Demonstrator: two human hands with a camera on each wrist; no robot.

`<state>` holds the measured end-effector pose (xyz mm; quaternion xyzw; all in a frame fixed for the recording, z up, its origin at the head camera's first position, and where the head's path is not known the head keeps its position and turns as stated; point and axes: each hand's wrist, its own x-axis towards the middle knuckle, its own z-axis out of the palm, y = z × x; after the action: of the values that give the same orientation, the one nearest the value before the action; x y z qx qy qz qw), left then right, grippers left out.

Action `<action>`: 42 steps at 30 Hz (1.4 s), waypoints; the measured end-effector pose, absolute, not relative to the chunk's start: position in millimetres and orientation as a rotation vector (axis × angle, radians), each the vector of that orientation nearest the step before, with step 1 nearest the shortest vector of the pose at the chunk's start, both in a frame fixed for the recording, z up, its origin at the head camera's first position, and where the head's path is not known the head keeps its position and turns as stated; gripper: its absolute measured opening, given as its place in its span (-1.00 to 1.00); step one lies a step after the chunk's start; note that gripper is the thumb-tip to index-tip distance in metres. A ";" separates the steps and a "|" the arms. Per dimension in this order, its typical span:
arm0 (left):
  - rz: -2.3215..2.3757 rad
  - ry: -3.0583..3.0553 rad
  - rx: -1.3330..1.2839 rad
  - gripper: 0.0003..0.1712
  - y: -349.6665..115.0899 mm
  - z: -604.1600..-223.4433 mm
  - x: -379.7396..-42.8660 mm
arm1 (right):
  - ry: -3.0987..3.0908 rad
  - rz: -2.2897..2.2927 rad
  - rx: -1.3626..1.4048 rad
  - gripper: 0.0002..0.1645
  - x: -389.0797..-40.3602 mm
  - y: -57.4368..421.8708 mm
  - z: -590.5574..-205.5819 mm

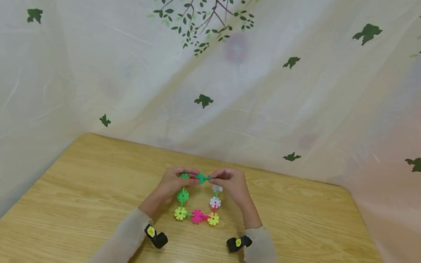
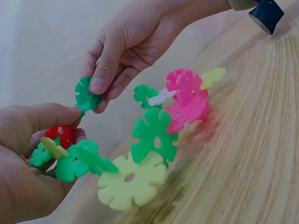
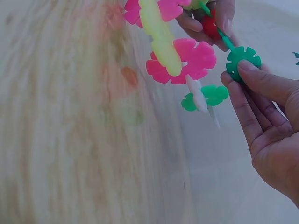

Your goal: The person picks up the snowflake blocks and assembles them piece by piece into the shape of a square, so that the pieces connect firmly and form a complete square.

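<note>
A chain of notched plastic snowflake discs forms a U on and over the table, with yellow discs at its near corners and a pink disc between them. My left hand grips the chain's far left end, its fingers around a red disc beside small green discs. My right hand pinches a dark green disc between thumb and fingers; it connects edgewise to another green piece at my left fingertips. Below the right hand, white discs make up the chain's right side.
The wooden table reaches back to a pale cloth printed with leaves and branches, which hangs behind and at both sides. Black wrist cameras sit on both sleeves. Light glares off the table's near middle.
</note>
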<state>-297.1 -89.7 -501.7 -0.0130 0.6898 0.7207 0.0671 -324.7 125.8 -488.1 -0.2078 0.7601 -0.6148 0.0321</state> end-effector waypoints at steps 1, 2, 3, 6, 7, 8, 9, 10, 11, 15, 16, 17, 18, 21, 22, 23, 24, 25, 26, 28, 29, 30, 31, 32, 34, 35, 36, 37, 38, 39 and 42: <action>2.177 2.073 -0.037 -0.64 -89.3 -501.0 -296.7 | 2.338 -1.891 -0.642 -0.84 -324.5 125.4 -487.9; 2.184 2.063 -0.032 -0.63 -88.9 -500.0 -296.0 | 2.336 -1.890 -0.646 -0.84 -324.3 124.8 -487.6; 2.188 2.057 -0.022 -0.62 -88.6 -499.3 -295.6 | 2.334 -1.887 -0.650 -0.84 -324.2 124.3 -487.2; 2.201 2.037 -0.004 -0.59 -87.8 -497.8 -295.2 | 2.326 -1.881 -0.655 -0.85 -324.3 122.9 -486.6; 2.205 2.031 0.000 -0.59 -87.8 -497.6 -295.3 | 2.325 -1.879 -0.657 -0.85 -324.0 122.5 -486.0; 2.206 2.030 0.004 -0.58 -87.6 -497.3 -295.2 | 2.323 -1.879 -0.661 -0.85 -323.7 122.3 -485.5; 2.208 2.031 0.007 -0.58 -87.5 -497.1 -295.2 | 2.323 -1.877 -0.667 -0.86 -323.5 122.2 -485.6; 2.211 2.030 0.009 -0.59 -87.4 -497.2 -295.0 | 2.322 -1.880 -0.675 -0.86 -323.2 122.3 -485.6; 2.212 2.034 0.009 -0.59 -87.2 -497.3 -294.4 | 2.320 -1.884 -0.684 -0.86 -322.7 122.4 -485.7; 2.220 2.029 0.010 -0.60 -85.5 -500.3 -293.4 | 2.323 -1.900 -0.694 -0.89 -320.7 124.1 -487.3; 2.218 2.021 0.009 -0.60 -84.9 -501.6 -292.7 | 2.325 -1.899 -0.696 -0.89 -319.4 125.1 -487.6; 2.217 2.013 0.010 -0.59 -84.2 -502.9 -291.9 | 2.325 -1.895 -0.693 -0.89 -318.4 125.9 -488.3; 2.215 2.008 0.014 -0.58 -83.8 -504.3 -291.3 | 2.326 -1.891 -0.687 -0.89 -317.4 126.5 -488.8; 2.217 1.999 0.021 -0.57 -83.5 -506.1 -290.0 | 2.331 -1.882 -0.684 -0.87 -316.2 127.4 -489.4; 2.224 1.996 0.023 -0.56 -83.6 -505.9 -290.2 | 2.333 -1.884 -0.688 -0.87 -316.5 127.1 -489.1; 2.231 1.997 0.026 -0.56 -84.0 -505.3 -290.6 | 2.334 -1.890 -0.686 -0.86 -317.2 126.4 -488.6; 2.235 2.001 0.031 -0.56 -84.6 -504.6 -291.2 | 2.336 -1.898 -0.693 -0.87 -318.0 125.7 -488.1; 2.239 2.000 0.032 -0.56 -85.4 -503.8 -291.9 | 2.338 -1.904 -0.705 -0.90 -318.9 125.0 -487.6; 2.242 1.995 0.029 -0.56 -86.2 -502.8 -292.6 | 2.337 -1.915 -0.717 -0.92 -319.9 124.1 -487.2; 2.245 1.988 0.022 -0.55 -87.4 -501.4 -293.6 | 2.328 -1.937 -0.739 -0.97 -321.2 122.5 -487.2; 2.245 1.986 0.015 -0.55 -87.7 -500.9 -293.7 | 2.322 -1.947 -0.752 -0.95 -321.7 122.0 -487.8; 2.242 1.987 0.015 -0.55 -88.1 -500.7 -293.9 | 2.315 -1.957 -0.768 -0.93 -322.1 121.6 -488.7; 2.241 1.986 0.010 -0.55 -88.3 -500.3 -294.0 | 2.306 -1.965 -0.783 -0.91 -322.4 121.1 -489.4; 2.239 1.981 0.003 -0.54 -88.5 -499.9 -293.9 | 2.299 -1.972 -0.793 -0.90 -322.5 120.8 -490.0; 2.236 1.978 0.000 -0.54 -88.6 -499.6 -293.8 | 2.287 -1.983 -0.808 -0.87 -322.4 120.6 -490.7; 2.233 1.979 0.001 -0.53 -88.6 -499.4 -293.7 | 2.285 -1.987 -0.808 -0.86 -322.3 120.7 -490.8; 2.232 1.984 0.009 -0.54 -88.5 -499.7 -293.9 | 2.281 -1.993 -0.803 -0.84 -322.3 120.6 -490.6; 2.234 1.981 0.005 -0.54 -88.5 -499.7 -294.0 | 2.281 -1.997 -0.799 -0.82 -322.1 120.6 -490.1; 2.236 1.978 0.002 -0.54 -88.5 -499.7 -294.2 | 2.282 -2.000 -0.788 -0.79 -322.0 120.7 -489.5; 2.238 1.979 0.004 -0.55 -88.5 -499.5 -294.2 | 2.285 -2.001 -0.782 -0.77 -322.3 120.7 -489.2; 2.243 1.984 0.016 -0.56 -88.5 -499.9 -294.7 | 2.304 -1.998 -0.771 -0.75 -321.6 120.9 -488.2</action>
<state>-294.7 -88.5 -499.9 0.0053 0.6608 0.7470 0.0731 -321.6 120.9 -488.2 -0.2450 0.7324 -0.6353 -0.0020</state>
